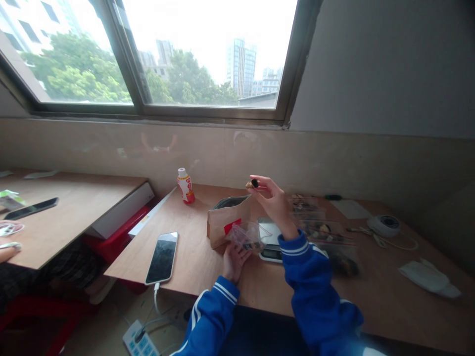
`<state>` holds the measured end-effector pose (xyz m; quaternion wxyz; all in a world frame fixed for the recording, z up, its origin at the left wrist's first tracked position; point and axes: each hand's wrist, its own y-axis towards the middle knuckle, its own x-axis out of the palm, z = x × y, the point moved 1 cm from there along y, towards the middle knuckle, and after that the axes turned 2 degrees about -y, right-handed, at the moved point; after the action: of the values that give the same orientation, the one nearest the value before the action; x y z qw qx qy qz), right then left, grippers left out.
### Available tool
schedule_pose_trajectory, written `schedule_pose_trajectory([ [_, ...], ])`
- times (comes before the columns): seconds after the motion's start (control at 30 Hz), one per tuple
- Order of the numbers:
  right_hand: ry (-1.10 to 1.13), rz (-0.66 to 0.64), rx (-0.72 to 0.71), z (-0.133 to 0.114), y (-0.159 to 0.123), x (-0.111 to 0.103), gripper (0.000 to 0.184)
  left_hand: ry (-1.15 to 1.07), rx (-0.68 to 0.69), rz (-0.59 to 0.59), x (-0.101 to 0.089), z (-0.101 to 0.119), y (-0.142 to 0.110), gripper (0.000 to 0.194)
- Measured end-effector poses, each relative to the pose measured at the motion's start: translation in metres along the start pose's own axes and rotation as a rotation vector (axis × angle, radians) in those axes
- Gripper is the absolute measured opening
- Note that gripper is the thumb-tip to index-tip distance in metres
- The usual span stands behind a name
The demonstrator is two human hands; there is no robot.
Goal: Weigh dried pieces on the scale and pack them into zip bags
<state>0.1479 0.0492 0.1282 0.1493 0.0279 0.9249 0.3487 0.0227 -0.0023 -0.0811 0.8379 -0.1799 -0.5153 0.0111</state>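
Note:
My right hand (273,199) is raised above the open brown paper bag (222,228), just to the right of its mouth. Pinched in its fingertips is a small tan-and-black piece (252,184), which may be a dried mushroom. Low in front of the paper bag, my left hand (235,261) has its fingers closed on a clear plastic bag (248,232) with some small dark bits inside. A white digital scale (270,231) lies partly hidden behind my right forearm. Several clear zip bags (319,228) holding dark and pale pieces are spread right of the scale.
A red-and-white bottle (185,187) stands at the back left. Near the left edge lies a phone (162,258) with its charging cable plugged in. To the right are a round white device (384,225) and a crumpled white cloth or tissue (429,278). Another person's hand (9,251) rests on the neighbouring table.

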Motion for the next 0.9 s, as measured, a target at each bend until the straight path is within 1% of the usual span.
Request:
schedule_pose_trajectory([
  [0.03,-0.033,-0.046,-0.042,-0.001,0.001,0.008,0.036,0.006,0.004,0.004,0.000,0.000,0.000,0.037],
  [0.1,-0.121,-0.212,-0.103,0.002,-0.001,0.023,0.034,0.018,0.005,0.017,0.001,0.000,-0.001,0.038],
  [0.13,-0.163,-0.287,-0.117,0.004,-0.003,0.028,0.035,0.022,0.004,0.023,0.001,0.000,-0.001,0.039],
  [0.17,-0.193,-0.327,-0.120,0.006,-0.005,0.031,0.036,0.025,0.003,0.026,0.001,0.000,-0.001,0.040],
  [0.2,-0.210,-0.324,-0.116,0.008,-0.008,0.031,0.038,0.028,0.002,0.024,0.001,0.000,-0.002,0.041],
  [0.27,-0.200,-0.245,-0.108,0.009,-0.011,0.025,0.041,0.037,0.003,0.018,0.001,0.000,-0.002,0.042],
  [0.33,-0.158,-0.163,-0.101,0.009,-0.015,0.013,0.035,0.040,0.001,0.014,0.002,0.000,-0.002,0.042],
  [0.37,-0.134,-0.146,-0.073,0.010,-0.018,0.007,0.031,0.037,0.003,0.011,0.002,0.000,-0.002,0.042],
  [0.4,-0.112,-0.168,-0.023,0.012,-0.021,0.000,0.028,0.030,0.006,0.008,0.002,0.000,-0.002,0.042],
  [0.43,-0.093,-0.235,0.042,0.016,-0.025,-0.005,0.028,0.021,0.009,0.005,0.002,0.000,-0.002,0.042],
  [0.5,-0.095,-0.455,0.172,0.027,-0.037,-0.012,0.027,0.006,0.005,-0.006,0.002,0.001,-0.002,0.039],
  [0.53,-0.122,-0.564,0.221,0.033,-0.044,-0.013,0.026,0.000,0.001,-0.011,0.002,0.001,-0.001,0.036],
  [0.57,-0.160,-0.645,0.252,0.039,-0.050,-0.014,0.025,-0.006,0.001,-0.014,0.002,0.001,-0.001,0.033],
  [0.6,-0.196,-0.693,0.270,0.044,-0.057,-0.013,0.023,-0.014,0.001,-0.017,0.002,0.002,-0.002,0.030],
  [0.63,-0.220,-0.715,0.284,0.048,-0.063,-0.012,0.022,-0.023,0.003,-0.020,0.002,0.002,-0.002,0.027],
  [0.73,-0.192,-0.703,0.318,0.057,-0.076,-0.007,0.023,-0.060,0.017,-0.044,0.006,0.004,-0.007,0.023],
  [0.83,-0.059,-0.617,0.375,0.063,-0.083,-0.007,0.041,-0.049,0.079,-0.120,0.017,0.008,-0.015,0.021],
  [0.87,-0.006,-0.577,0.405,0.065,-0.085,-0.007,0.047,-0.010,0.107,-0.154,0.021,0.010,-0.018,0.022],
  [0.9,0.047,-0.536,0.436,0.068,-0.086,-0.007,0.053,0.053,0.134,-0.183,0.025,0.011,-0.021,0.028],
])
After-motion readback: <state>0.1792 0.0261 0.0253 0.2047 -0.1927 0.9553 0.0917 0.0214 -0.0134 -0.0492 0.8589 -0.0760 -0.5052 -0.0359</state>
